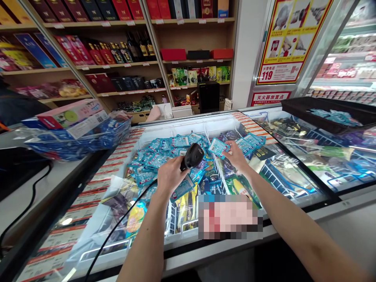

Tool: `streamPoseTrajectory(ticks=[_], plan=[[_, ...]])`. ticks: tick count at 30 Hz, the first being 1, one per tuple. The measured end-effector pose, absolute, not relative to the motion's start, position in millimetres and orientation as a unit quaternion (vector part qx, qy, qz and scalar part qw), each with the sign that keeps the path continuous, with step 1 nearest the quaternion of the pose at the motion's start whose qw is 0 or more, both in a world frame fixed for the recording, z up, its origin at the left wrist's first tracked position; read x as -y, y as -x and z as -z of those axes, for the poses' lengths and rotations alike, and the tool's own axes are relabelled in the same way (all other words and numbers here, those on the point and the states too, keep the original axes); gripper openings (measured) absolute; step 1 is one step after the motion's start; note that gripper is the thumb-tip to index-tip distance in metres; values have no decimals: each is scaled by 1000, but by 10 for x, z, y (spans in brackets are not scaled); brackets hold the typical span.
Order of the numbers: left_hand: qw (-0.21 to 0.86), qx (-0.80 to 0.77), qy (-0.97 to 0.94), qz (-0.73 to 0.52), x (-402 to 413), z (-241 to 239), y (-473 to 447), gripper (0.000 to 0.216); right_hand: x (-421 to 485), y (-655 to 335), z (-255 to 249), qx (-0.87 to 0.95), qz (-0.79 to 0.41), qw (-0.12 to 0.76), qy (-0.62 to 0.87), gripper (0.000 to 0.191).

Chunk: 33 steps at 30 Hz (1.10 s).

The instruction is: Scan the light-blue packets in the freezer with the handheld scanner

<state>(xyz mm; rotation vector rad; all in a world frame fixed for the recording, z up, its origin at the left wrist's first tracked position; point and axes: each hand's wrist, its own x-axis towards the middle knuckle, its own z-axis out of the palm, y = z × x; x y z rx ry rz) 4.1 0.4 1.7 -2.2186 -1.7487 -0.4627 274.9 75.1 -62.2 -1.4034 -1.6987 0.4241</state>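
My left hand [170, 174] is wrapped round a black barcode scanner [194, 156], its cable running down past my forearm. In my right hand [235, 156] is a small light-blue packet [217, 147], pinched at its right edge, a little right of the scanner's head. A wide spread of similar blue packets [157, 160] lies on the glass top of the chest freezer [96, 219], to the left of and behind the scanner. Just beyond my right hand, a smaller overlapping group of blue packets [249, 143] rests on the glass.
Below the glass are wire baskets [273, 182] with frozen goods. At right stands a black tray [308, 111] with more blue packets. At left, a pink box [70, 113] sits on blue plastic-wrapped packs [88, 139]. Stocked shelves [117, 66] line the back. One patch is pixelated.
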Motion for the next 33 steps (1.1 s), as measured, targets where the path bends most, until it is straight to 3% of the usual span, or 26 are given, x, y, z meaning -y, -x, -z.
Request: streamPoseTrajectory(ticks=[9, 33], plan=[[126, 590, 782, 155, 9, -12, -99, 30, -823, -2837, 693, 630, -215, 535, 520, 35], [105, 576, 800, 134, 21, -17, -145, 27, -789, -2814, 653, 656, -189, 499, 533, 34]])
